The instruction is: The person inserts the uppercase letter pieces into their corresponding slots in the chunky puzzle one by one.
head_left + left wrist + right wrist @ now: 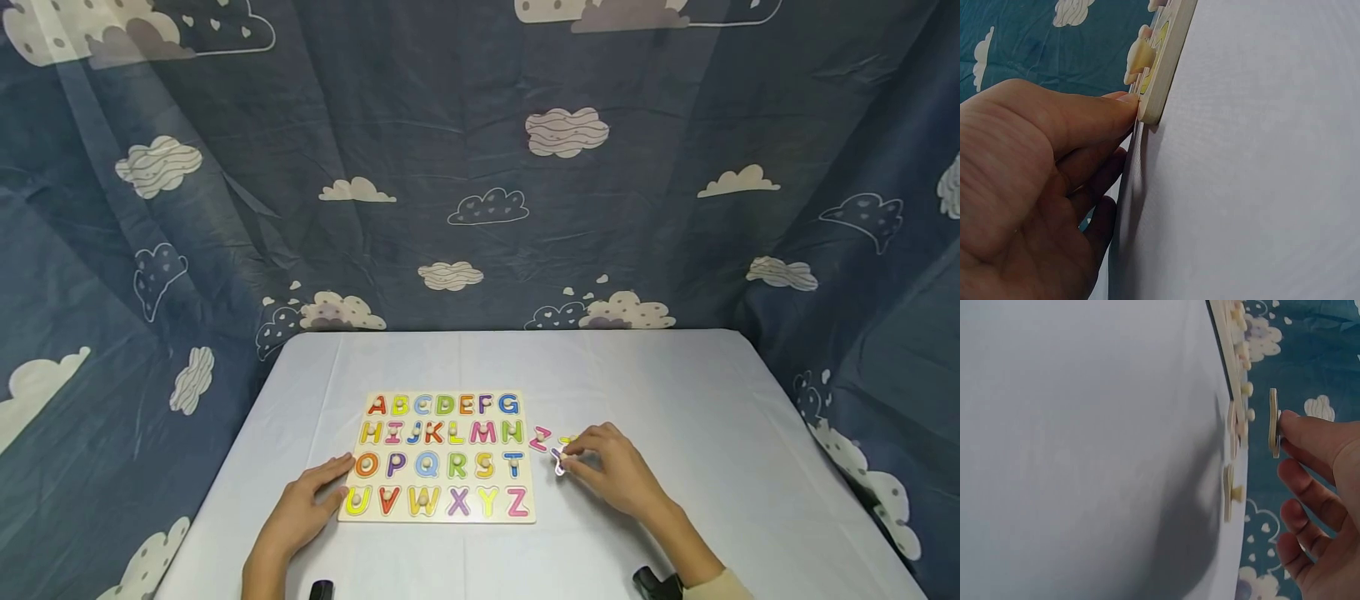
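Note:
A wooden alphabet puzzle board [437,522] lies on the table, most of its colored letters fitted with knobs. At the board's left edge, my left hand [302,510] rests its fingertips; in the left wrist view the thumb [1094,115] touches near a corner. Right of the board, my right hand [617,469] pinches a small purple-edged letter piece [558,468] between thumb and fingers. The right wrist view shows this piece [1274,423] edge-on, raised above the table. Beside it lie a pink Z piece [540,438] and a yellow letter piece [567,440], partly hidden by the hand.
A white cloth covers the table [637,375]. Dark blue fabric with cloud prints [487,250] hangs behind and at both sides. Two black objects, one near the left forearm [322,590] and one by the right wrist [656,583], show at the front edge.

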Demonstrator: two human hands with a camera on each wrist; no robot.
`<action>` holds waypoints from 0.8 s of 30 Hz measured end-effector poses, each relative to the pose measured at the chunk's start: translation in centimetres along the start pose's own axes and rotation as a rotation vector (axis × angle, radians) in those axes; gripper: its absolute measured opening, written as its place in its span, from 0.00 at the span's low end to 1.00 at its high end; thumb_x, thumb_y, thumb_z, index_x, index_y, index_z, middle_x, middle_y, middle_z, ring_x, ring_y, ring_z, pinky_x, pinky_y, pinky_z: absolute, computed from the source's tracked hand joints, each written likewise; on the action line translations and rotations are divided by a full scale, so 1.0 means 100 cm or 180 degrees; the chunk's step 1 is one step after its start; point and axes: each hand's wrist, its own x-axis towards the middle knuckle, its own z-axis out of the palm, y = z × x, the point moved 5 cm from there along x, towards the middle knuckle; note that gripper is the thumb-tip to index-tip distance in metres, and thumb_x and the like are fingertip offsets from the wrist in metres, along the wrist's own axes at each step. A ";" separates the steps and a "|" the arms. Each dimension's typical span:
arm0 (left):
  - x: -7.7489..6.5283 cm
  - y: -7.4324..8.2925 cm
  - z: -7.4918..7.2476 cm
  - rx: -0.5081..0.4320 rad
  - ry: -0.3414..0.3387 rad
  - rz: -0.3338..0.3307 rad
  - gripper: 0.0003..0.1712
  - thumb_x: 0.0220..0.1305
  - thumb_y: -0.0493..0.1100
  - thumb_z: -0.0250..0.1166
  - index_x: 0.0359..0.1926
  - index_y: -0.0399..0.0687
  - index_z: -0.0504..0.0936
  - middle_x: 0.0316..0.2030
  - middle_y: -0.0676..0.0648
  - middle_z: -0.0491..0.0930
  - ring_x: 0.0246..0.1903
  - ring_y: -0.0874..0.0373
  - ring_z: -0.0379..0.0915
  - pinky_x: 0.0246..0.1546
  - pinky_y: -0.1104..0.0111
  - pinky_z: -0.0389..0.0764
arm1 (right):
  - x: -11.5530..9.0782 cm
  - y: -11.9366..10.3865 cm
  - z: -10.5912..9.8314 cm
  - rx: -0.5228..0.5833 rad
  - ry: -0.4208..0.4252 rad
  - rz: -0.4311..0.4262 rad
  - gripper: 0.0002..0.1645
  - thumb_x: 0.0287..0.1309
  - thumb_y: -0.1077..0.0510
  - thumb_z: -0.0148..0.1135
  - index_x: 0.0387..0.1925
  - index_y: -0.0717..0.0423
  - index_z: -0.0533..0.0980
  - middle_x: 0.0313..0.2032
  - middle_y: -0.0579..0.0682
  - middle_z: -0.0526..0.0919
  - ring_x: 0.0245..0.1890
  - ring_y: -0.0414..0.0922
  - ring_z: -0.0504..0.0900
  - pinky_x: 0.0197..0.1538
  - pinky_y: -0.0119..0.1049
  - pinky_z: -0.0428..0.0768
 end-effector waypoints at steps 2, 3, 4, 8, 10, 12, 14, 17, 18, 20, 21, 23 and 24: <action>0.000 0.000 0.000 -0.0002 -0.0004 -0.0002 0.30 0.70 0.43 0.66 0.72 0.58 0.75 0.74 0.49 0.69 0.77 0.42 0.59 0.75 0.36 0.57 | 0.001 -0.004 0.002 0.0051 0.0011 -0.0017 0.07 0.55 0.50 0.79 0.36 0.40 0.88 0.33 0.29 0.81 0.43 0.40 0.77 0.47 0.40 0.80; 0.000 -0.001 0.000 0.0003 -0.0008 -0.0002 0.30 0.70 0.43 0.66 0.72 0.58 0.75 0.74 0.49 0.69 0.77 0.42 0.58 0.75 0.36 0.57 | 0.001 -0.007 0.003 0.0071 0.0018 -0.0026 0.07 0.55 0.50 0.79 0.36 0.41 0.88 0.33 0.29 0.81 0.43 0.40 0.78 0.46 0.39 0.80; 0.000 -0.001 0.000 0.0003 -0.0005 -0.0002 0.30 0.70 0.43 0.66 0.72 0.58 0.75 0.74 0.49 0.69 0.77 0.42 0.58 0.74 0.36 0.57 | 0.002 -0.009 0.004 0.0088 0.0021 -0.0031 0.07 0.55 0.50 0.79 0.36 0.40 0.88 0.32 0.29 0.81 0.43 0.40 0.77 0.46 0.39 0.80; 0.001 -0.001 0.000 -0.0013 -0.0001 0.0014 0.30 0.70 0.42 0.66 0.72 0.58 0.75 0.75 0.48 0.69 0.77 0.42 0.58 0.74 0.36 0.57 | 0.005 -0.020 0.010 0.0150 0.0030 -0.0070 0.07 0.54 0.49 0.79 0.35 0.39 0.88 0.32 0.28 0.81 0.42 0.40 0.77 0.45 0.37 0.79; 0.001 -0.001 0.000 -0.0022 0.0002 0.0023 0.30 0.70 0.42 0.66 0.72 0.58 0.75 0.75 0.48 0.69 0.77 0.41 0.58 0.74 0.36 0.57 | 0.006 -0.026 0.014 0.0182 0.0031 -0.0085 0.07 0.54 0.49 0.79 0.35 0.39 0.88 0.32 0.29 0.81 0.42 0.40 0.77 0.45 0.37 0.79; 0.001 -0.001 0.000 -0.0028 0.0000 0.0032 0.30 0.70 0.42 0.66 0.72 0.58 0.75 0.75 0.48 0.69 0.77 0.41 0.58 0.75 0.36 0.58 | 0.008 -0.033 0.019 0.0224 0.0036 -0.0121 0.07 0.53 0.49 0.80 0.34 0.38 0.88 0.32 0.30 0.82 0.42 0.39 0.77 0.46 0.37 0.79; 0.001 -0.001 0.000 -0.0029 0.0001 0.0044 0.30 0.70 0.42 0.66 0.72 0.58 0.75 0.75 0.48 0.69 0.77 0.42 0.58 0.75 0.36 0.58 | 0.009 -0.040 0.023 0.0244 0.0041 -0.0149 0.07 0.52 0.49 0.80 0.34 0.38 0.88 0.32 0.30 0.83 0.42 0.38 0.77 0.46 0.36 0.79; 0.001 0.000 -0.001 -0.0028 0.0004 0.0056 0.31 0.70 0.42 0.67 0.72 0.58 0.75 0.75 0.48 0.69 0.77 0.42 0.58 0.75 0.37 0.58 | 0.011 -0.051 0.031 0.0283 0.0035 -0.0197 0.07 0.52 0.49 0.80 0.34 0.38 0.88 0.32 0.30 0.83 0.42 0.36 0.76 0.46 0.36 0.79; 0.001 0.000 -0.001 -0.0025 0.0007 0.0057 0.31 0.70 0.42 0.67 0.72 0.58 0.75 0.75 0.48 0.69 0.77 0.42 0.58 0.75 0.37 0.58 | 0.011 -0.054 0.033 0.0306 0.0021 -0.0212 0.07 0.52 0.49 0.80 0.34 0.38 0.88 0.32 0.29 0.83 0.42 0.36 0.76 0.47 0.37 0.79; 0.000 0.000 -0.001 -0.0014 0.0008 0.0057 0.31 0.70 0.42 0.67 0.72 0.58 0.75 0.75 0.48 0.69 0.77 0.41 0.58 0.75 0.36 0.58 | 0.012 -0.062 0.039 0.0341 -0.0006 -0.0244 0.07 0.53 0.49 0.80 0.34 0.38 0.88 0.32 0.30 0.84 0.42 0.35 0.76 0.51 0.39 0.80; 0.001 0.001 -0.001 -0.0012 0.0007 0.0055 0.31 0.70 0.42 0.66 0.72 0.59 0.75 0.75 0.48 0.69 0.77 0.41 0.58 0.75 0.36 0.58 | 0.013 -0.066 0.042 0.0352 -0.0022 -0.0268 0.07 0.53 0.49 0.80 0.34 0.39 0.88 0.32 0.30 0.84 0.42 0.35 0.77 0.52 0.40 0.80; 0.000 0.001 -0.001 -0.0009 0.0008 0.0037 0.31 0.70 0.42 0.66 0.72 0.60 0.75 0.75 0.47 0.68 0.77 0.41 0.58 0.74 0.35 0.57 | 0.014 -0.074 0.048 0.0355 -0.0050 -0.0336 0.06 0.53 0.49 0.79 0.33 0.39 0.88 0.33 0.30 0.85 0.42 0.34 0.77 0.55 0.42 0.80; 0.000 0.001 -0.001 -0.0010 0.0007 0.0027 0.31 0.70 0.42 0.66 0.72 0.60 0.75 0.75 0.47 0.68 0.77 0.41 0.58 0.74 0.35 0.57 | 0.014 -0.078 0.051 0.0362 -0.0064 -0.0365 0.06 0.53 0.49 0.79 0.33 0.39 0.88 0.34 0.31 0.85 0.42 0.34 0.77 0.55 0.41 0.80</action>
